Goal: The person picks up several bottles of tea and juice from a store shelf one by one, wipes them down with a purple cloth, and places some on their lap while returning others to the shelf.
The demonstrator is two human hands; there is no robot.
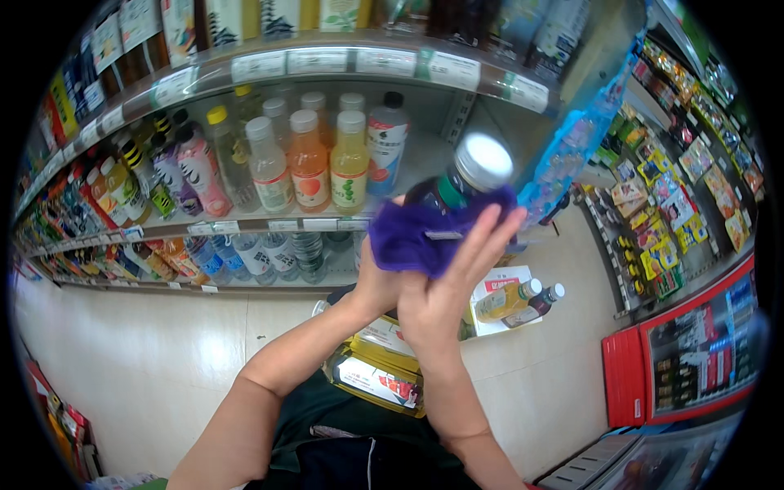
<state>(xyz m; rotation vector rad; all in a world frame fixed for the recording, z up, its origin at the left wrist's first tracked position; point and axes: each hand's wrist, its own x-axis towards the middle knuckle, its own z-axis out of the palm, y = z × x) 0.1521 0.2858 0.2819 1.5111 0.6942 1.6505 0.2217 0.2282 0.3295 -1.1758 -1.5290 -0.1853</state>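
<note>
A dark bottle with a white cap (pixel 484 160) and a green neck band is tilted in front of the shelf. My left hand (pixel 378 280) grips its lower part, mostly behind a purple cloth (pixel 410 239). With fingers stretched out, my right hand (pixel 446 291) presses this cloth against the bottle's side. The bottle's label is covered. Below my wrists, large bottles of yellow liquid (pixel 375 381) bearing labels are close to my body.
Shelves ahead hold several drink bottles, among them an orange one (pixel 310 165) and a black-capped one (pixel 387 144). A white carton (pixel 490 321) with two bottles is at lower right. A blue hanging strip (pixel 566 153), snack racks (pixel 658 202) and a red cooler (pixel 621 380) line the right.
</note>
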